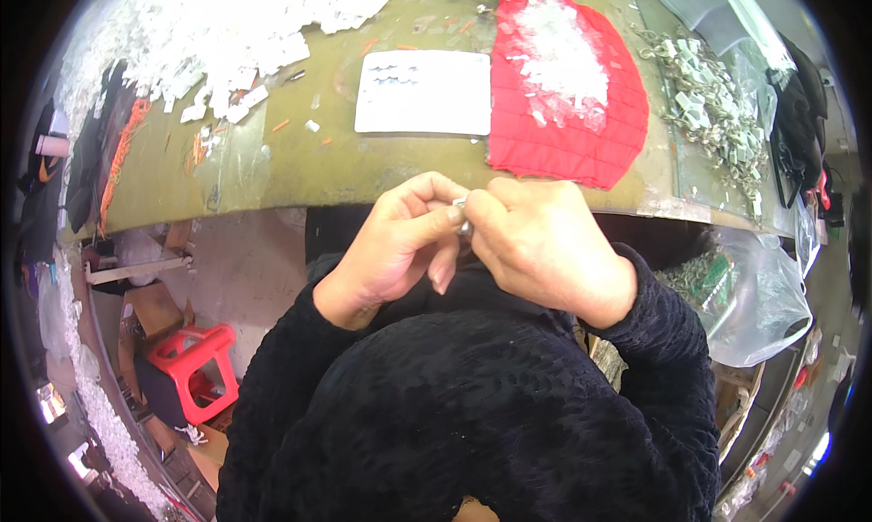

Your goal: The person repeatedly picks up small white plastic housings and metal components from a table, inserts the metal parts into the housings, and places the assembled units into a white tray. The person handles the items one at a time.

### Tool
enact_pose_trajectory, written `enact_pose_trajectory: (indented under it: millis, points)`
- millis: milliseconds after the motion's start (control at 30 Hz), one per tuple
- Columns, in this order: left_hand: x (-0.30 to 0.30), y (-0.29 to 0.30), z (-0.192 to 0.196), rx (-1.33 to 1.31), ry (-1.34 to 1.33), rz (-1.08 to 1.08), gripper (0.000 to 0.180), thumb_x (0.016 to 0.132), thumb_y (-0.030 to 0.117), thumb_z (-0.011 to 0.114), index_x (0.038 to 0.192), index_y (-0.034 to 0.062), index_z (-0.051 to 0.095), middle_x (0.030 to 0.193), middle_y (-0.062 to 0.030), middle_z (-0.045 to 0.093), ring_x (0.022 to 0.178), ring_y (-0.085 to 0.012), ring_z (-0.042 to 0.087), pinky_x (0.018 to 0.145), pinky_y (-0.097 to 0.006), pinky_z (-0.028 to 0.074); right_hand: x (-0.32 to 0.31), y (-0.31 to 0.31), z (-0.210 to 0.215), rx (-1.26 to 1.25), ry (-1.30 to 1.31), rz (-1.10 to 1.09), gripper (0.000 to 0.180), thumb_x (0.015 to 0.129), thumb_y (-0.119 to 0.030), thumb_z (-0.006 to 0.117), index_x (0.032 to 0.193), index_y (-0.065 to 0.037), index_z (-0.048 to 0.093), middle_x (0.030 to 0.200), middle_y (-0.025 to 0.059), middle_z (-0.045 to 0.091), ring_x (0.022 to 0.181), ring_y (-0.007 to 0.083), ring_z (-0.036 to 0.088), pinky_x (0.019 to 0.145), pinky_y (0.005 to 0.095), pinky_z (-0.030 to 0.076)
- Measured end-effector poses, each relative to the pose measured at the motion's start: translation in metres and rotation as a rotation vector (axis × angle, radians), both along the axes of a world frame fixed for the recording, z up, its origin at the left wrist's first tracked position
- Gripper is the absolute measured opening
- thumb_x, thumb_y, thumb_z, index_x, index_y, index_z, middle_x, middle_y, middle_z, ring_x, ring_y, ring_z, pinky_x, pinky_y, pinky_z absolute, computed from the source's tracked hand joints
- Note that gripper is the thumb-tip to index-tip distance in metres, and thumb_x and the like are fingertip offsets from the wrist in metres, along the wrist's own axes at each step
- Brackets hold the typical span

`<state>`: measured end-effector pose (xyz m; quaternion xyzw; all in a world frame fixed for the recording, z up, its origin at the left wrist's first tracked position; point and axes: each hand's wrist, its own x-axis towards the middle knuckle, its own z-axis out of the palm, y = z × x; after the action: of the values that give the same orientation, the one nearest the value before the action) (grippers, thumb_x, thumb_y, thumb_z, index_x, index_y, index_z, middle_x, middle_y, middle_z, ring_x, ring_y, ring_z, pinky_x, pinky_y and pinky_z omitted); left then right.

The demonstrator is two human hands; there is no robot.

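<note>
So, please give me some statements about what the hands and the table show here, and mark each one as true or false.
1. Both hands meet on a small metal part. True: the left hand and right hand pinch it together.
2. The cloth on the table is blue. False: the cloth is red.
3. A white card lies left of the cloth. True.
4. The stool on the floor is green. False: it is red.
5. The hands rest flat on the table. False: they are held in front of its edge.

An olive-green worktable [300,172] stands above a red stool [195,363].
</note>
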<state>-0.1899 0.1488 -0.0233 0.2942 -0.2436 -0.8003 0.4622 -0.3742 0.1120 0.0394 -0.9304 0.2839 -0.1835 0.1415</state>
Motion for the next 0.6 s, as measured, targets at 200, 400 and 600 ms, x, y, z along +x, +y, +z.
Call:
enact_pose_trajectory:
  millis: [200,400,600]
  points:
    - [-0.001,-0.011,0.010,-0.027,-0.047,0.070,0.018,0.096,0.011,0.060,0.107,-0.0032,0.056,0.084,-0.0111,0.066,0.044,-0.0147,0.055,0.039,-0.025,0.044,-0.007,0.000,0.003,0.056,-0.124,-0.107,0.023,0.080,-0.009,0.068,0.098,-0.001,0.055,0.074,0.0126,0.059,0.062,0.0318,0.062,0.054,0.0411,0.049]
    - [-0.020,-0.021,0.047,-0.106,-0.329,0.013,0.029,0.097,0.015,0.060,0.118,-0.0017,0.049,0.085,-0.0114,0.067,0.046,-0.0130,0.056,0.040,-0.024,0.045,-0.025,-0.008,-0.004,-0.112,-0.204,-0.179,0.031,0.083,-0.010,0.063,0.111,0.000,0.055,0.077,0.0111,0.060,0.066,0.0282,0.062,0.054,0.0395,0.050]
    - [0.014,0.034,0.140,-1.241,-0.561,0.268,0.011,0.093,0.009,0.054,0.099,0.0037,0.062,0.101,-0.0102,0.068,0.076,-0.0154,0.058,0.064,-0.034,0.044,-0.139,-0.083,0.050,-0.641,-0.161,-0.804,0.049,0.088,-0.011,0.066,0.133,0.001,0.050,0.121,0.0244,0.060,0.110,0.0387,0.059,0.094,0.0432,0.047]
